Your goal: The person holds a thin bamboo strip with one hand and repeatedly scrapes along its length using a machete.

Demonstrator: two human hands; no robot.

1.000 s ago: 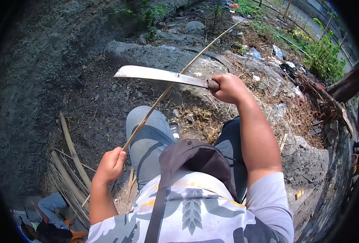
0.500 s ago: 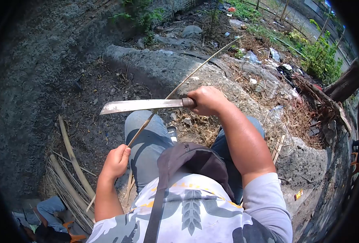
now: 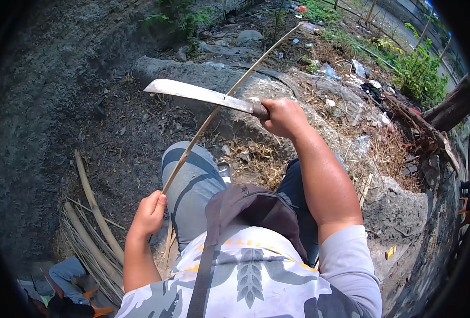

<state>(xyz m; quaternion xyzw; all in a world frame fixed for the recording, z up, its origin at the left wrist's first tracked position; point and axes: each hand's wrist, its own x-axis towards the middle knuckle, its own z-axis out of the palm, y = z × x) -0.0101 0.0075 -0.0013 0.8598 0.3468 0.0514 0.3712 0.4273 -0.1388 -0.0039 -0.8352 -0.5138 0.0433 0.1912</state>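
Observation:
My left hand is closed round the lower end of a long thin wooden strip, beside my left knee. The strip slants up and away to the right over the concrete. In my right hand is the dark handle of a machete, gripped with the fingers wrapped round it. Its broad blade points left and lies across the strip, above it in view, around the strip's middle. Whether blade and strip touch, I cannot tell.
Long poles and thin strips lie at the lower left. Another person's leg shows near an orange chair. A concrete ledge crosses ahead. Litter, dry grass and a tree trunk are at the right.
My right hand and the machete have moved away from my body along the strip, and the blade has tilted. The strip's far end has shifted up and slightly left.

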